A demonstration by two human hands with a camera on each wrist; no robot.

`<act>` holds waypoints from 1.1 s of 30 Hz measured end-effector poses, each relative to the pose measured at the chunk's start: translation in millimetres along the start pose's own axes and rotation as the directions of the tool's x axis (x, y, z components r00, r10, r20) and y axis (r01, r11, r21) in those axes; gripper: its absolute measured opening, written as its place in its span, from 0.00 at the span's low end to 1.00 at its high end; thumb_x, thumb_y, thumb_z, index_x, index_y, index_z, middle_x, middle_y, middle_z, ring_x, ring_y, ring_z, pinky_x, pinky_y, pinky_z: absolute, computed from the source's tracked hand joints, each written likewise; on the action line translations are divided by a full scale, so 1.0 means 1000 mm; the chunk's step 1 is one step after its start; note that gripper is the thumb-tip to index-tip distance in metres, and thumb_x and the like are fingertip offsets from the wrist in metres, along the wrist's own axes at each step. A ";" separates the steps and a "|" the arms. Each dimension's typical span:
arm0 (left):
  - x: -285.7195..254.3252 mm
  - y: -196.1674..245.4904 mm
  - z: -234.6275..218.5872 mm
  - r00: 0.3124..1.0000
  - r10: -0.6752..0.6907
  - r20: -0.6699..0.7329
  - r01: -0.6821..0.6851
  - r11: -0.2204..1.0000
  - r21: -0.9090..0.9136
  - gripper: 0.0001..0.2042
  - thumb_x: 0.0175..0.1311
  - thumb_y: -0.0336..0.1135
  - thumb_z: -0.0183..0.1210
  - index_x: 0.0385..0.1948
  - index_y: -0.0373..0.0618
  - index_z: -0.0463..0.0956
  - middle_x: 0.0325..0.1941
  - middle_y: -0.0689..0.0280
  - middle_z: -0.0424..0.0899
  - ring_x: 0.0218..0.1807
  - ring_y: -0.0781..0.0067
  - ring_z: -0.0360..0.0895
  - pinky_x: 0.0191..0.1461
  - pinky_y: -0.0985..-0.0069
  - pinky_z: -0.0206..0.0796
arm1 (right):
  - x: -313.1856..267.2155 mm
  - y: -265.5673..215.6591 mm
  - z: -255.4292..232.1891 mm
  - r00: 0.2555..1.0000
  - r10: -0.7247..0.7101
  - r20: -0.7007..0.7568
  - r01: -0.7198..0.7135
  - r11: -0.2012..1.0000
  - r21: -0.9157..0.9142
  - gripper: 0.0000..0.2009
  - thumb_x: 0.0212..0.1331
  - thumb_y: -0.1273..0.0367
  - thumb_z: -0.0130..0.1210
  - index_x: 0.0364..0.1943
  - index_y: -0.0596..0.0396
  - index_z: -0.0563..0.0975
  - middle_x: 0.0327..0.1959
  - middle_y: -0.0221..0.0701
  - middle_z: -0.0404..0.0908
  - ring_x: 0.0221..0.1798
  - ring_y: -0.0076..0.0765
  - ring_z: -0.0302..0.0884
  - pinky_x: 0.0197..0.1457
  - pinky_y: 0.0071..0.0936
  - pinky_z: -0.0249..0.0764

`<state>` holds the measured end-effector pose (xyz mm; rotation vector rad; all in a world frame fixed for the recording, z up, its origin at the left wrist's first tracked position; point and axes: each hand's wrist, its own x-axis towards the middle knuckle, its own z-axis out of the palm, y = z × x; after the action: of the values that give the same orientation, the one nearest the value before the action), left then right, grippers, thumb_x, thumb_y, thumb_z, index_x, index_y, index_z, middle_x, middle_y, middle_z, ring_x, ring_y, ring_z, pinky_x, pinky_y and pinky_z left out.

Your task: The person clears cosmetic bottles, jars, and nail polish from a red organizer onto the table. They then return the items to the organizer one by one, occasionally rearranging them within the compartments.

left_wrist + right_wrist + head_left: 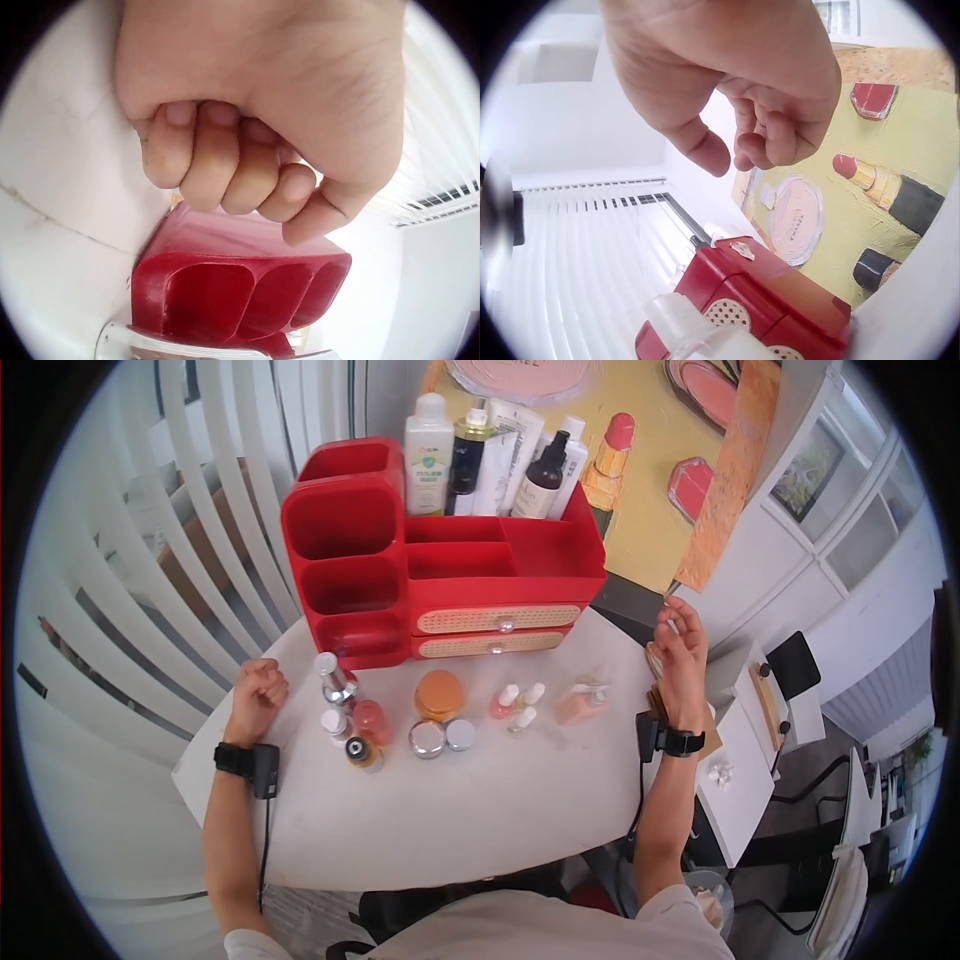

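At the table's left edge is my left hand, its fingers folded into the palm around nothing. The left wrist view shows those curled fingers close up, with the red organizer beyond. My right hand is at the right edge, palm up, fingers loosely bent and holding nothing. Nearest the left hand stand a silver-capped bottle, a white-capped bottle, a pink bottle and a dark-capped bottle. A glass perfume bottle is nearest the right hand.
The red organizer has two woven drawers and several bottles and tubes at its back. An orange-lidded jar, two small silver-lidded jars and small nail-polish-like bottles stand mid-table. A makeup painting leans behind; white slats line the left.
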<state>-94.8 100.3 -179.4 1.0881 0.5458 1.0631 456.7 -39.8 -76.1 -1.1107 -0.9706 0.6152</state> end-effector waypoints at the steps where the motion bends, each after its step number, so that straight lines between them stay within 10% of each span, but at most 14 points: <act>1: 0.000 -0.002 0.000 1.000 0.010 0.000 -0.010 1.000 0.015 0.16 0.59 0.31 0.53 0.17 0.54 0.53 0.13 0.78 0.48 0.15 0.84 0.45 0.21 0.77 0.38 | 0.001 0.000 0.000 1.000 -0.007 0.006 0.007 1.000 0.001 0.18 0.62 0.79 0.53 0.57 0.56 0.72 0.43 0.23 0.74 0.29 0.07 0.61 0.26 0.08 0.54; 28: -0.007 0.006 0.003 0.999 -0.002 -0.054 0.001 1.000 -0.020 0.14 0.55 0.32 0.52 0.16 0.52 0.55 0.13 0.77 0.50 0.15 0.83 0.45 0.21 0.77 0.39 | -0.007 -0.001 0.019 0.982 0.038 0.184 -0.038 0.999 -0.007 0.18 0.58 0.81 0.51 0.54 0.60 0.72 0.47 0.33 0.77 0.32 0.18 0.70 0.31 0.15 0.64; 33: -0.007 0.002 -0.004 0.999 0.009 -0.048 -0.010 1.000 -0.014 0.14 0.55 0.32 0.53 0.16 0.52 0.56 0.13 0.78 0.50 0.15 0.83 0.45 0.21 0.77 0.39 | -0.013 -0.005 0.014 0.878 -0.025 0.478 0.154 0.961 -0.231 0.21 0.52 0.81 0.62 0.53 0.55 0.75 0.51 0.29 0.78 0.49 0.24 0.73 0.46 0.23 0.69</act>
<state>-101.8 95.6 -180.5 1.0555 0.5711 1.1022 438.6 -45.8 -73.6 -1.1626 -1.5565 0.7116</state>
